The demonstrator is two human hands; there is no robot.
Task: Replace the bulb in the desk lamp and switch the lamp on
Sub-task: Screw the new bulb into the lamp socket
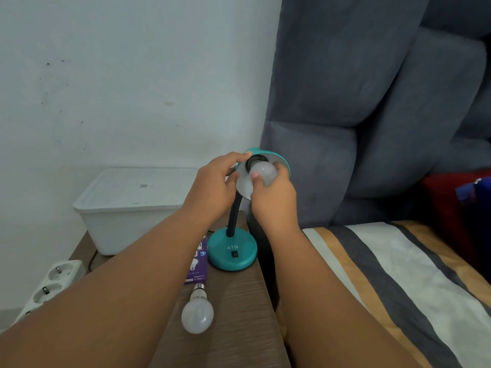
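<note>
Now we have both hands up at the head of the desk lamp (pixel 233 216), whose flexible black neck rises from a round teal base (pixel 232 251) on the wooden worktop (pixel 239 328). Our left hand (pixel 212 181) grips the teal shade (pixel 243 185) by its rim, thumb over the upper edge and fingers curled against its near side. Our right hand (pixel 273 200) is wrapped round the frosted white bulb (pixel 265 170), thumb on the near face and fingertips round the far side. The bulb's neck sits at the black socket (pixel 252 160) inside the shade; we cannot tell how far it is screwed in. It is unlit.

On the base, a small black switch (pixel 234 254) sits below the letters ATN. Just left of the base lies a purple carton (pixel 198 261), partly hidden by our left forearm. A second bulb (pixel 198 312) lies on its side on the worktop nearer to us, its screw cap pointing toward the carton. A white lidded tub (pixel 127 208) stands at the back of the worktop against the wall, and a white power strip (pixel 50 282) shows at the left edge. To the right are a striped bed (pixel 385 274) and a grey padded headboard (pixel 358 102).
</note>
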